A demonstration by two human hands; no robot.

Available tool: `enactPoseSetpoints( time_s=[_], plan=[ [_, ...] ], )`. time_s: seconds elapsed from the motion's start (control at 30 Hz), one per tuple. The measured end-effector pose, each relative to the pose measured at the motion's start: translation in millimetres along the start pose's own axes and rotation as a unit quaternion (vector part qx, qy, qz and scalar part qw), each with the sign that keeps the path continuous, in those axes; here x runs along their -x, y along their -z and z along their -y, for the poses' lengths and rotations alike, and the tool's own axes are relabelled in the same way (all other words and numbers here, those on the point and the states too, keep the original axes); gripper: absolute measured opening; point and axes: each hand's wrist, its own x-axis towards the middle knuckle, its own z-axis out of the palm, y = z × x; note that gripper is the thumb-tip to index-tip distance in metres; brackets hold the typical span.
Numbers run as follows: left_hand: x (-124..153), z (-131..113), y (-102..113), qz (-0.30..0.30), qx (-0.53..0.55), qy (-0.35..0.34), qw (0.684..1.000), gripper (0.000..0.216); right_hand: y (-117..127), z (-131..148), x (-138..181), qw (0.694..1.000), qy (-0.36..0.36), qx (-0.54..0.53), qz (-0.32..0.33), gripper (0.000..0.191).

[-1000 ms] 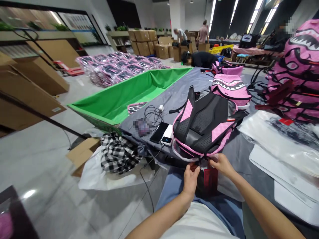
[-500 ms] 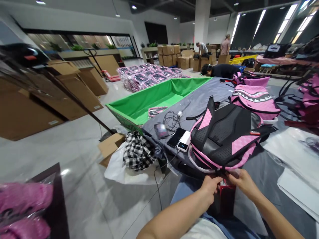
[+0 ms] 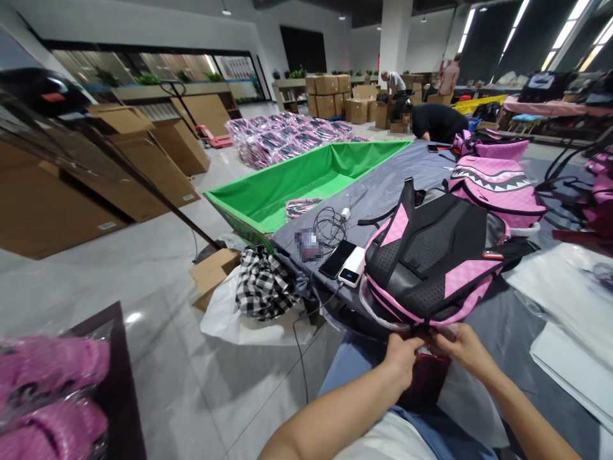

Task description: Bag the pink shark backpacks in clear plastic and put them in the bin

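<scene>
In the head view, the backpack (image 3: 431,255) lies on the desk (image 3: 368,185) with its padded back and straps facing up and its near end at the edge by the person's lap. A pale, film-like edging (image 3: 368,305) shows along its near left side; whether it lies under the pack or around it cannot be told.

Both hands are at that near end. The left hand (image 3: 401,358) is bunched narrow just beside a red tag (image 3: 426,377) that hangs below the pack. The right hand (image 3: 460,348) has its fingers drawn close together at the pack's edge. What either one grips, if anything, is hidden.

As for progress, the tag appears to be on the pack, though its fastening cannot be seen, and the work at this end looks unfinished. The straps and back panel seem uncovered. By contrast, a heap of packs in clear film (image 3: 292,137) sits on the floor, and one wrapped piece (image 3: 302,207) lies in the green bin (image 3: 268,185); these look done. Beyond the backpack, a shark-mouthed pack (image 3: 498,185) looks unwrapped, so it is probably left to do. White bags (image 3: 565,275) lie to the right, a phone (image 3: 336,259) and power bank (image 3: 352,267) to the left.
</scene>
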Motion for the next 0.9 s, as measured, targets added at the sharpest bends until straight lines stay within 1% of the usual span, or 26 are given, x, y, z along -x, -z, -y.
enactPoseSetpoints(
  time_s=[0.07, 0.13, 0.2, 0.27, 0.33, 0.4, 0.47, 0.53, 0.6, 0.67, 0.73, 0.77, 0.8, 0.9],
  plan=[
    [0, 0, 6, -0.014, -0.006, -0.014, 1.0, 0.04, 1, -1, 1, 1.0, 0.005, 0.022, -0.009, 0.033],
    [1, 0, 10, -0.016, -0.008, -0.024, 1.0, 0.041, 1, -2, 4, 0.999, 0.003, 0.028, -0.015, 0.034],
    [4, -2, 10, 0.003, -0.013, -0.017, 1.0, 0.044, 0, -1, 5, 0.999, 0.0, 0.023, -0.031, 0.034],
    [7, -5, 7, 0.032, -0.022, 0.005, 0.999, 0.042, -1, -1, 6, 0.999, -0.003, 0.008, -0.04, 0.033],
    [10, -8, 3, 0.053, -0.032, 0.022, 0.998, 0.037, -3, -1, 7, 0.999, -0.008, -0.017, -0.032, 0.033],
    [13, -10, 0, 0.059, -0.038, 0.022, 0.997, 0.034, -4, -1, 7, 0.999, -0.008, -0.036, -0.016, 0.034],
    [14, -7, -1, 0.051, -0.039, 0.01, 0.998, 0.034, -3, 0, 8, 1.0, -0.001, -0.026, -0.014, 0.035],
    [14, -2, 1, 0.031, -0.036, -0.005, 0.999, 0.033, 0, 0, 10, 1.0, 0.012, 0.009, -0.024, 0.036],
    [10, 5, 3, 0.0, -0.033, -0.012, 0.999, 0.032, 4, 2, 14, 0.997, 0.032, 0.051, -0.045, 0.038],
    [2, 11, 4, -0.032, -0.03, -0.005, 0.999, 0.03, 7, 5, 19, 0.991, 0.056, 0.09, -0.078, 0.036],
    [-7, 15, 2, -0.056, -0.02, 0.005, 0.998, 0.029, 6, 9, 25, 0.977, 0.085, 0.145, -0.13, 0.033],
    [-11, 16, -1, -0.064, -0.011, 0.005, 0.998, 0.027, 4, 12, 27, 0.964, 0.103, 0.187, -0.159, 0.031],
    [-14, 16, -4, -0.069, 0.001, 0.001, 0.998, 0.026, 1, 16, 30, 0.945, 0.125, 0.239, -0.187, 0.029],
    [-18, 15, -13, -0.072, 0.043, -0.017, 0.996, 0.023, -12, 27, 37, 0.869, 0.189, 0.386, -0.245, 0.023]
  ],
)
